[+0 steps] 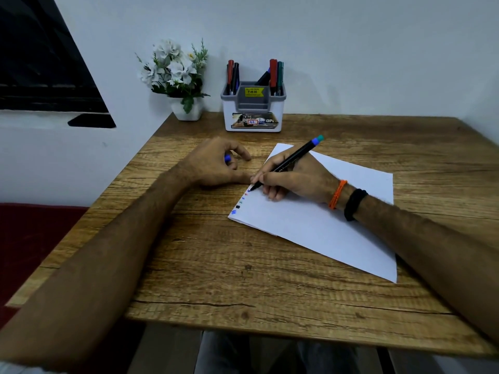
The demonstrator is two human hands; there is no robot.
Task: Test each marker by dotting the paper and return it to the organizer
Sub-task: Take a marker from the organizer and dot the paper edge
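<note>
Item, marker (pixel 287 161): pinched in my right hand (pixel 294 182), tip on paper (pixel 324 211) at its left edge above the dots (pixel 241 201); left hand (pixel 216 164) curled round the cap (pixel 227 158); I'd press lightly, lift straight, recap.

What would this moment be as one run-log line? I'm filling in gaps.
step: dotting | right hand: marker tip on paper | left hand: cap | organizer: markers inside

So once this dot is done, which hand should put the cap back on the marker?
Left hand: it grips the small blue cap right beside the black-barrelled marker held by the right hand.
</note>
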